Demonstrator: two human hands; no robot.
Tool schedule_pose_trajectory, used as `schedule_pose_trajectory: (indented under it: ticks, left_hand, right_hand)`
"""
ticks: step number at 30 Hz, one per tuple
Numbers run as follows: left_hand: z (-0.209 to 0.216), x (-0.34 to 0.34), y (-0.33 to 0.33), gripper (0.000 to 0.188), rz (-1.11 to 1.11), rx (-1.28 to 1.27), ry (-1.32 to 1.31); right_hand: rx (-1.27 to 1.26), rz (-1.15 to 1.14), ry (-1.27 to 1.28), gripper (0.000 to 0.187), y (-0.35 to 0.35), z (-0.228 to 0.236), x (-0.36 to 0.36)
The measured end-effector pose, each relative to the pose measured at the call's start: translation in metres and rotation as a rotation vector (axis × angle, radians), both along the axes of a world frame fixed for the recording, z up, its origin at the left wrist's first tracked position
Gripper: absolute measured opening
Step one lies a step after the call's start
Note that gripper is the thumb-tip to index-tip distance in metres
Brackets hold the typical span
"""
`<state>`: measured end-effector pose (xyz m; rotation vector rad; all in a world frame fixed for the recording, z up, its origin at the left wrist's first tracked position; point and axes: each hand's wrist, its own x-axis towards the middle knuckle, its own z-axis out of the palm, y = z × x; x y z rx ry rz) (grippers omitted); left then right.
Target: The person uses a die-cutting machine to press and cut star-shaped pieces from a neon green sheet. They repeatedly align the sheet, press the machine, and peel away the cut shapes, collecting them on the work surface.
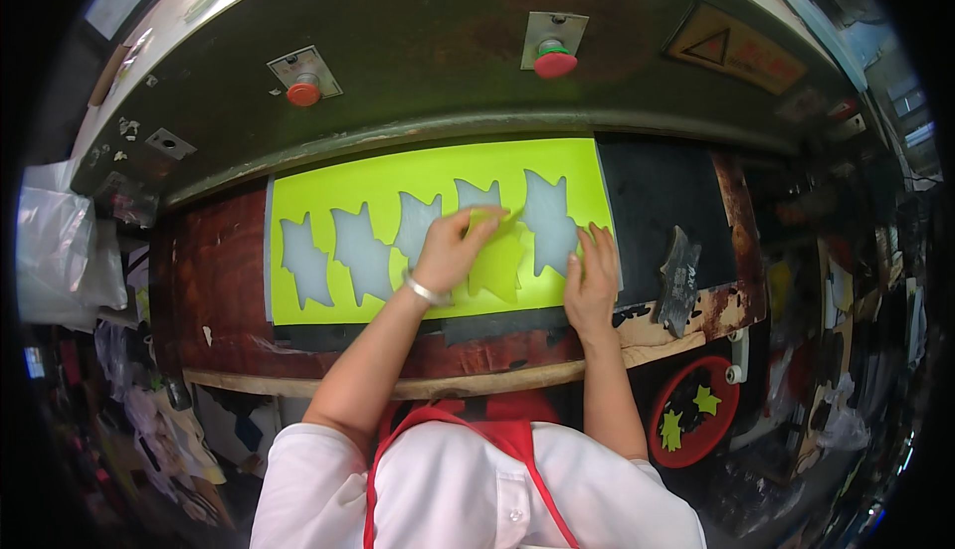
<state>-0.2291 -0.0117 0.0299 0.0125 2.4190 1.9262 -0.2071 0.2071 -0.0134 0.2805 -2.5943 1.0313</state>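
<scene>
A bright yellow-green sheet (373, 173) lies on the work surface, with a row of several spiky cut-out openings showing pale grey beneath. My left hand (456, 249) pinches the top of a loose yellow-green cut piece (495, 266), lifted over one opening near the sheet's middle. The piece has the same pointed outline as the openings. My right hand (594, 280) rests with fingers stretched on the sheet's right part, beside the rightmost opening (547, 219), holding nothing.
A dark grey, irregular block (678, 280) lies on a black pad (652, 186) to the right. Below it, a red basin (733, 390) holds yellow-green cut pieces. The machine's front panel (418, 72) spans the far side, with a red button (303, 91) and a red-and-green button (554, 60).
</scene>
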Motion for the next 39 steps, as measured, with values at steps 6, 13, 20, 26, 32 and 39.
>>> schedule_pose_trajectory:
  ticks: [6,13,20,26,32,39]
  left_hand:
    - [0.069,0.129,-0.051,0.019,0.026,0.505,0.061]
    - [0.094,0.190,-0.183,0.031,0.931,0.456,0.306]
    - [0.056,0.194,-0.389,0.034,1.036,0.317,0.189]
    - [0.009,0.202,-0.362,0.026,1.315,-0.401,0.302]
    - [-0.024,0.161,-0.106,0.013,0.425,-0.610,0.390]
    - [-0.047,0.109,0.067,0.020,0.057,-0.706,0.520]
  right_hand:
    - [0.330,-0.015,-0.013,0.035,-0.014,-0.015,-0.005]
    - [0.317,0.017,-0.007,0.033,-0.005,-0.033,-0.007]
    - [0.388,0.005,0.017,0.031,-0.001,-0.034,-0.010]
    - [0.014,-0.133,-0.051,0.032,0.063,-0.002,-0.006]
    - [-0.276,-0.464,-0.082,0.028,0.171,0.043,-0.024]
    - [-0.619,-0.505,0.339,0.016,0.355,0.083,-0.138]
